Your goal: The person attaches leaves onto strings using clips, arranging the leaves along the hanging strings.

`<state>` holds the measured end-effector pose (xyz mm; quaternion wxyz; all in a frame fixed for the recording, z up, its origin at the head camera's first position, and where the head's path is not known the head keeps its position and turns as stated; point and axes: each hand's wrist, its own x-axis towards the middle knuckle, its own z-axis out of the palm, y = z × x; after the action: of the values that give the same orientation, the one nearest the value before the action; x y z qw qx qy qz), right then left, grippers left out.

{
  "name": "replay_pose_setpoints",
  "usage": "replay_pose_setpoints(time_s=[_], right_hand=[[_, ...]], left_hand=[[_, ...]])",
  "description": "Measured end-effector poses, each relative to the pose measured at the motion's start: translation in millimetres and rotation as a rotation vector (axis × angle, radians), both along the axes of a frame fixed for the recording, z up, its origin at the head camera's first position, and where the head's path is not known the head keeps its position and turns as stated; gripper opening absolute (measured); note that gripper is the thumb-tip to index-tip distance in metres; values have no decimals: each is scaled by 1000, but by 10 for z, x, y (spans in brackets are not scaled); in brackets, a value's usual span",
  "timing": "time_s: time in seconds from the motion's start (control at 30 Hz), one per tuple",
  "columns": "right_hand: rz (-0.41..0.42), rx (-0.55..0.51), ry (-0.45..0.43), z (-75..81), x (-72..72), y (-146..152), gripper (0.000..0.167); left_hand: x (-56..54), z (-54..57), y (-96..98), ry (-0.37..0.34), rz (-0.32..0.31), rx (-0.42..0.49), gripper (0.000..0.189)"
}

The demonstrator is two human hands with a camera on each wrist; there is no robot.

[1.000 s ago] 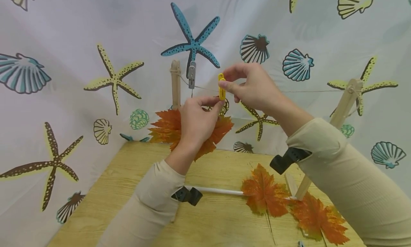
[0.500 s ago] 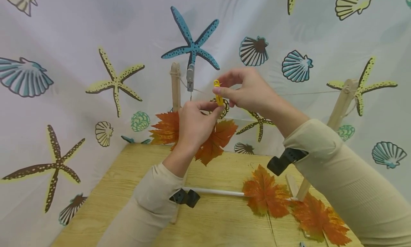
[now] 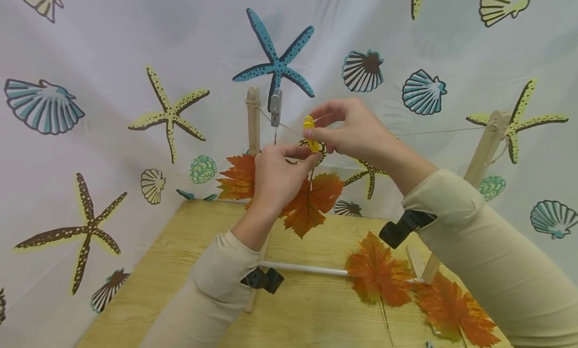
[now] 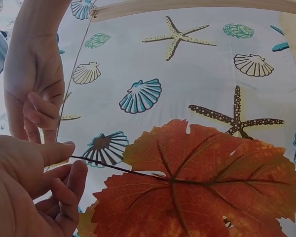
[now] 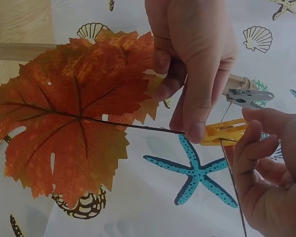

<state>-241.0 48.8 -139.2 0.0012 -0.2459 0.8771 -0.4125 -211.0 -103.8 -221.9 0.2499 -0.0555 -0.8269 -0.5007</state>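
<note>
My left hand (image 3: 282,180) pinches the thin stem of an orange maple leaf (image 4: 202,182) between thumb and fingers, and the blade hangs below the hand. Just above those fingertips my right hand (image 3: 356,129) pinches a yellow clothespin (image 3: 309,129) by its upper end. In the right wrist view the lower end of the yellow clothespin (image 5: 224,133) meets the string (image 5: 237,190) and the left fingertips; whether it grips the stem is hidden. A grey clothespin (image 3: 276,108) sits on the string to the left, with another leaf (image 3: 237,180) below it, partly behind my left hand.
A left wooden post (image 3: 254,119) and a right one (image 3: 487,147) hold the string between them. On the wooden table (image 3: 180,277) lie a white rod (image 3: 307,268) and two more leaves, one (image 3: 378,272) beside the other (image 3: 456,310). A patterned cloth (image 3: 203,41) hangs behind.
Both hands have come slightly lower, and the yellow clothespin has sunk closer to the string and the left fingertips. The held leaf has swung to the right, showing more of itself.
</note>
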Motion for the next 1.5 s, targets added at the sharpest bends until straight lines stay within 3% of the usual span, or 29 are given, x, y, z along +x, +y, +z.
replay_pose_setpoints(time_s=[0.67,1.03,1.3,1.5], right_hand=[[5,-94,-66,-28,-19,269,51],[-1,-191,-34,-81,58,506,40],[18,-193,-35,-101,151,583,33],[68,-130,-30,-207,194,627,32]], left_hand=[[86,51,-159,-34,-28,81,24],[147,4,-240,-116,-69,115,24],[141,-13,-290,-94,-101,119,22],[182,-52,-316,-126,-135,105,23]])
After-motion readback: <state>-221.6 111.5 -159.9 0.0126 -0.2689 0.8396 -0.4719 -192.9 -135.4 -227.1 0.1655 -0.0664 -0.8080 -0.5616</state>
